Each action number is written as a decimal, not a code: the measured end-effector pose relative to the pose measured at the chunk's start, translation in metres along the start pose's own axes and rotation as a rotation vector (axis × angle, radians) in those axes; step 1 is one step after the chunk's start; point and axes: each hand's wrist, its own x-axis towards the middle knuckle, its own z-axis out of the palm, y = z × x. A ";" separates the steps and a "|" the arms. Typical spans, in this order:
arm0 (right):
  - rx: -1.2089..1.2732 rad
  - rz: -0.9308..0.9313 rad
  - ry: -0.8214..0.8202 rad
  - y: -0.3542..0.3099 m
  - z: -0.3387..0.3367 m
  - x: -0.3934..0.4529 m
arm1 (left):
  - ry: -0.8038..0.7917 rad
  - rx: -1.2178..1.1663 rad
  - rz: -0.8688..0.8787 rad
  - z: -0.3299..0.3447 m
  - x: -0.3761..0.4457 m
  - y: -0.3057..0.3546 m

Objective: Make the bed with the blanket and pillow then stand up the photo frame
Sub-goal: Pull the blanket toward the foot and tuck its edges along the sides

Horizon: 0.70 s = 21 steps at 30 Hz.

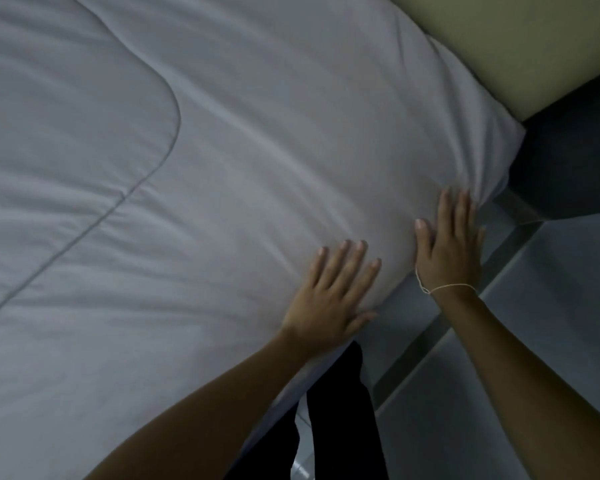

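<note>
A white pillow [319, 140] lies across the head of the bed, its corner reaching toward the headboard. To its left a white blanket [59, 140] with a curved stitched seam is spread over the mattress. My left hand [329, 299] lies flat on the pillow's near edge, fingers apart. My right hand [451, 251], a thin string on its wrist, presses flat on the pillow close to its bunched near corner. Neither hand grips anything. No photo frame is in view.
A pale yellow-green padded headboard [520, 50] stands at the top right. A dark gap [568, 161] lies beside it. Light floor tiles [541, 341] run along the bed's side, where my dark-clothed legs [340, 427] stand.
</note>
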 end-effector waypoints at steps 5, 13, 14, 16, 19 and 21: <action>0.001 0.094 -0.089 -0.004 -0.024 -0.008 | -0.062 -0.033 0.058 -0.012 -0.009 0.002; 0.092 -0.037 -0.033 -0.104 -0.151 -0.025 | 0.100 -0.097 -0.219 -0.182 -0.020 -0.054; 0.098 -0.045 -0.033 -0.117 -0.169 -0.024 | 0.121 -0.104 -0.269 -0.208 -0.029 -0.062; 0.103 -0.046 -0.057 -0.140 -0.201 -0.024 | 0.157 -0.113 -0.351 -0.256 -0.052 -0.072; 0.094 -0.101 -0.080 -0.177 -0.236 -0.024 | 0.206 -0.088 -0.465 -0.310 -0.091 -0.081; 0.098 -0.183 -0.113 -0.204 -0.254 -0.030 | 0.241 -0.050 -0.561 -0.339 -0.122 -0.084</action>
